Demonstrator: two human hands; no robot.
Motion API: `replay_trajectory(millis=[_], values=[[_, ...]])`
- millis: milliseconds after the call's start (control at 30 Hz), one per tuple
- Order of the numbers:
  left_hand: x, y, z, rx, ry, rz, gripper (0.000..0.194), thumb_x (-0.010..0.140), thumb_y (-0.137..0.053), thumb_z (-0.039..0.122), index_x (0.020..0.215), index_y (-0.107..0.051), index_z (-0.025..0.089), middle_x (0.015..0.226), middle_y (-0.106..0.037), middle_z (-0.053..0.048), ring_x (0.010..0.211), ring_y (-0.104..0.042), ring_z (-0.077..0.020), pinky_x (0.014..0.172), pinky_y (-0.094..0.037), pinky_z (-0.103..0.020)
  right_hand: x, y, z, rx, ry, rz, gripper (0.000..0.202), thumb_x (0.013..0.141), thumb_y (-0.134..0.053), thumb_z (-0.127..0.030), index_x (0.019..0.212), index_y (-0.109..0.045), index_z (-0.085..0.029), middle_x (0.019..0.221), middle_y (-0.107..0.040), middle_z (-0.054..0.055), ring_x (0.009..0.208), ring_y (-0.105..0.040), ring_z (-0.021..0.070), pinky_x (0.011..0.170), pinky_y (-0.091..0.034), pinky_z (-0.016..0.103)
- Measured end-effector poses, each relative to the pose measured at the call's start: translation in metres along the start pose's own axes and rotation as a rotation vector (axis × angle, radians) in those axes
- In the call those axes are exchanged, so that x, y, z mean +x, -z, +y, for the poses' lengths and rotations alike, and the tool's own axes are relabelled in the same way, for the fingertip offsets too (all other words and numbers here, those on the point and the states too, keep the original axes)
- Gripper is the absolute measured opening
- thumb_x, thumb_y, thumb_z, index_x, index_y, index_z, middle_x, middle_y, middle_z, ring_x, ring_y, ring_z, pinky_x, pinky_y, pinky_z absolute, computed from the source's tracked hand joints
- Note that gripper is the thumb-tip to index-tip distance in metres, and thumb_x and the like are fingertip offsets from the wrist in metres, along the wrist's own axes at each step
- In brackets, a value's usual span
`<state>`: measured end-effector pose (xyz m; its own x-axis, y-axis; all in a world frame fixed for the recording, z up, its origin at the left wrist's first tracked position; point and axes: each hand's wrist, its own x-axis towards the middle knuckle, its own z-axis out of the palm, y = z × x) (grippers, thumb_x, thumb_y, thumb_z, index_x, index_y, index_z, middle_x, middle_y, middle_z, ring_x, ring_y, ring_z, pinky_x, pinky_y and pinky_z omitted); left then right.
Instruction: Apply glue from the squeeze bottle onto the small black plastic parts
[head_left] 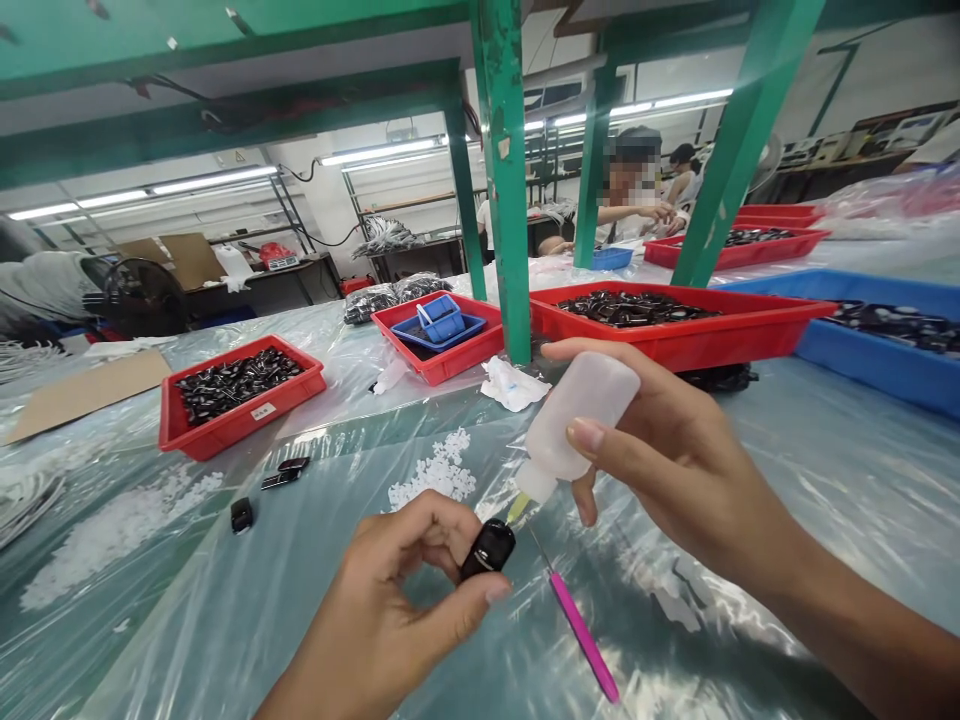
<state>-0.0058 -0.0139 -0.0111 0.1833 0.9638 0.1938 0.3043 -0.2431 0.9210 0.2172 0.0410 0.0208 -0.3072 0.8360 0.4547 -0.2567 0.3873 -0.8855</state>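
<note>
A small glossy black part (489,548) is pinched between the thumb and fingers of my left hand (405,590), near the lower middle. My right hand (667,450) holds a translucent white squeeze bottle (581,415), tilted with its nozzle down to the left. The yellowish nozzle tip (517,507) is at the upper edge of the black part; whether they touch is hard to tell. Below the bottle, a pick tool with a pink handle (583,635) lies on the plastic-covered table (300,610), its thin metal shaft pointing up towards the nozzle.
Small white pieces (435,470) lie behind my left hand, with more at the left. Loose black parts (285,473) sit near a red tray (292,405). More red trays and a blue tray (892,375) stand behind green posts (504,180). A person (634,190) sits across the table.
</note>
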Motion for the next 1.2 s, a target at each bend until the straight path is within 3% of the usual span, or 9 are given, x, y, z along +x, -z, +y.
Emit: replay_trajectory(millis=[100,200,267,567,800,1100,1200], values=[[-0.0028,0.0013,-0.0012,0.074,0.020,-0.012,0.004,0.092,-0.070,0.030,0.090,-0.070,0.027,0.079,-0.069,0.005,0.075,-0.060,-0.0133,0.076,-0.041,-0.028,0.0009,-0.0005,-0.0001,-0.019,0.007,0.015,0.044,0.093,-0.079,-0.034,0.133,-0.060,-0.030,0.087,-0.066,0.001,0.065,-0.061,0.0143,0.049,-0.061,0.022],[-0.0008,0.0045,-0.0017,0.054,-0.050,-0.144,0.026,0.107,-0.050,0.038,0.097,-0.071,0.025,0.084,-0.072,0.002,0.073,-0.065,-0.0133,0.078,-0.044,-0.029,0.0013,-0.0009,0.0007,-0.036,0.004,0.023,0.045,0.093,-0.079,-0.035,0.134,-0.060,-0.031,0.089,-0.066,0.002,0.067,-0.061,0.0152,0.049,-0.062,0.024],[0.0016,0.0055,-0.0017,0.009,-0.094,-0.170,0.035,0.111,-0.042,0.039,0.097,-0.070,0.023,0.082,-0.072,0.002,0.072,-0.066,-0.0126,0.076,-0.046,-0.027,0.0008,-0.0009,0.0010,-0.033,0.000,0.020,0.045,0.093,-0.079,-0.035,0.134,-0.060,-0.031,0.089,-0.066,0.002,0.068,-0.062,0.0158,0.049,-0.062,0.024],[0.0031,0.0018,-0.0030,-0.103,-0.117,-0.138,0.031,0.111,-0.047,0.036,0.101,-0.073,0.023,0.076,-0.075,0.003,0.061,-0.064,-0.0086,0.065,-0.048,-0.021,-0.0008,-0.0008,-0.0037,-0.041,-0.026,0.039,0.050,0.090,-0.082,-0.037,0.134,-0.061,-0.030,0.088,-0.068,0.002,0.066,-0.063,0.0160,0.047,-0.063,0.024],[0.0032,0.0086,-0.0060,-0.117,-0.145,-0.223,0.026,0.111,-0.047,0.032,0.111,-0.072,0.023,0.082,-0.079,0.001,0.059,-0.066,-0.0088,0.063,-0.052,-0.020,0.0014,-0.0028,-0.0038,-0.055,-0.029,0.076,0.058,0.083,-0.088,-0.039,0.134,-0.063,-0.028,0.086,-0.068,0.003,0.072,-0.068,0.0205,0.046,-0.062,0.025],[0.0026,0.0059,-0.0057,-0.117,-0.136,-0.220,0.026,0.111,-0.047,0.031,0.109,-0.072,0.024,0.082,-0.079,0.002,0.058,-0.065,-0.0080,0.063,-0.051,-0.019,0.0006,-0.0023,-0.0038,-0.070,-0.022,0.085,0.058,0.084,-0.087,-0.039,0.136,-0.063,-0.027,0.086,-0.071,0.003,0.072,-0.071,0.0199,0.046,-0.063,0.024],[0.0015,0.0050,-0.0054,-0.139,-0.133,-0.165,0.026,0.111,-0.049,0.032,0.107,-0.073,0.026,0.079,-0.078,0.004,0.057,-0.064,-0.0069,0.062,-0.050,-0.018,0.0017,-0.0024,-0.0047,-0.076,-0.009,0.090,0.056,0.084,-0.088,-0.038,0.133,-0.064,-0.028,0.085,-0.072,0.002,0.070,-0.071,0.0193,0.048,-0.064,0.024]])
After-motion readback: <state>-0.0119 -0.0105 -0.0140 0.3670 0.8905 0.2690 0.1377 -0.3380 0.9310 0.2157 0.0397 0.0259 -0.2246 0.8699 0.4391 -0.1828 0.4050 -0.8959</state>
